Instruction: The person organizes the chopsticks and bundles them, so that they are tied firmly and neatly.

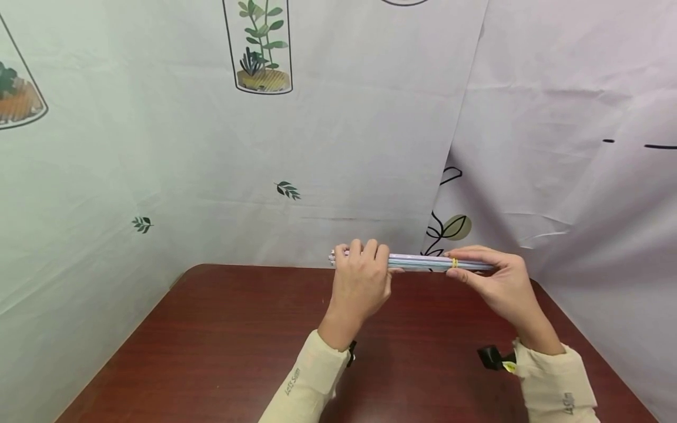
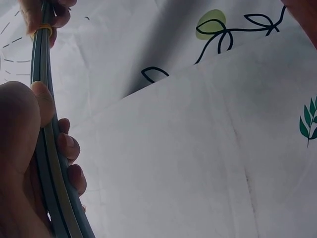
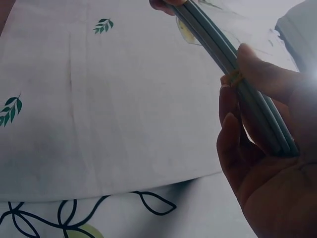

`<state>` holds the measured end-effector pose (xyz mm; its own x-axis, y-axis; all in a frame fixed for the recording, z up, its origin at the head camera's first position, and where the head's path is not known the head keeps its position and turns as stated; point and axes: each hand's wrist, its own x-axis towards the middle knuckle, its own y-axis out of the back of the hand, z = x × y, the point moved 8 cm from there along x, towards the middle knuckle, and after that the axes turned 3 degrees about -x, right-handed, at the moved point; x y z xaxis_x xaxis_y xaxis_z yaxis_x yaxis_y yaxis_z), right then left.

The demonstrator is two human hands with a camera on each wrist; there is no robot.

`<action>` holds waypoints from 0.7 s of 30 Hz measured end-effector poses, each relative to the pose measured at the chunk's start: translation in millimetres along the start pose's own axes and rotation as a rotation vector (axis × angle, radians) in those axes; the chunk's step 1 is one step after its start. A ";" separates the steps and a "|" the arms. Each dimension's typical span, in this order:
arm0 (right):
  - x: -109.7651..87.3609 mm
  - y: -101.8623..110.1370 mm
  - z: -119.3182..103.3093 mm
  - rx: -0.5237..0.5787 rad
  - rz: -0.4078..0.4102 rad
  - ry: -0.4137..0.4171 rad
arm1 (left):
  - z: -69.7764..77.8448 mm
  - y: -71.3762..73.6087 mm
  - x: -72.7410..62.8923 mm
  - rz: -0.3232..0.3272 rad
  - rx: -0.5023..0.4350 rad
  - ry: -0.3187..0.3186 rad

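Pastel stick bundle (image 1: 418, 262) held abt. level above the tabletop (image 1: 264, 341)! L hand (image 1: 362, 273) has its fingers wrapped round one end; R hand (image 1: 505, 285) pinches near the other, fingers vs. thumb, at the yellow band (image 1: 455, 262). White printed cloth (image 1: 344, 147) behind.

Under the left hand (image 1: 362, 276) and the right hand (image 1: 505, 285) spreads a dark reddish-brown tabletop (image 1: 238, 335), its wood-like grain running mostly crosswise. The far edge passes nearly straight behind the hands and bends into a rounded corner well to the left of the left hand. From that corner the left side slants outward and toward the person, while the opposite side slopes down beyond the right hand. Darker shading falls on the surface nearer the person than the hands, where the tabletop runs out of view.
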<state>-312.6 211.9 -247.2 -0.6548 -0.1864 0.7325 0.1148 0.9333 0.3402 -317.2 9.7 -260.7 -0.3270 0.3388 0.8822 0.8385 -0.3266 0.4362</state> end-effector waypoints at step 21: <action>-1.2 11.2 -18.2 -0.290 0.016 0.306 | 1.5 1.0 0.6 -0.002 0.033 -0.025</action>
<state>-296.9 216.9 -233.5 -0.4044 -0.2954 0.8656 0.3578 0.8198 0.4470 -315.9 10.9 -260.0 -0.3184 0.3616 0.8763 0.8517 -0.2967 0.4319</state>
